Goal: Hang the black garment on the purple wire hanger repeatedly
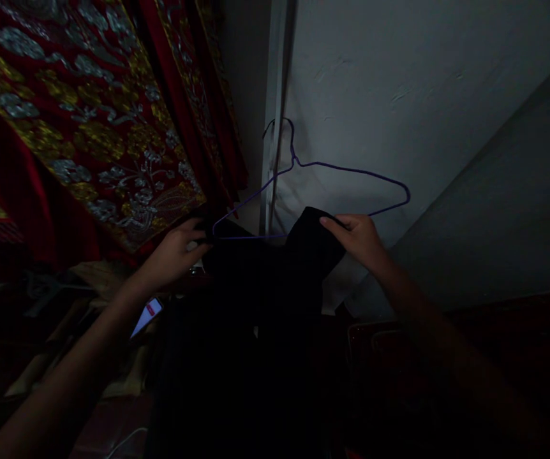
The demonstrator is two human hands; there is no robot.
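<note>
A purple wire clothes hanger (351,168) hangs by its hook from a narrow vertical metal strip at the wall. A black garment (275,287) hangs below it, its upper part level with the hanger's bottom bar; its kind is too dark to make out. My left hand (179,250) grips the garment's left upper edge beside the hanger's left corner. On the other side my right hand (354,234) pinches the right upper part of the cloth, thumb on top, just below the hanger's bar. How the cloth meets the bar is hard to see in the dark.
Red cloth (97,127) with gold and silver sequins hangs at the left. A pale wall (423,76) with the metal strip (277,64) stands ahead. A lit phone (147,317) lies at the lower left, near a white cable (126,440). The lower right is very dark.
</note>
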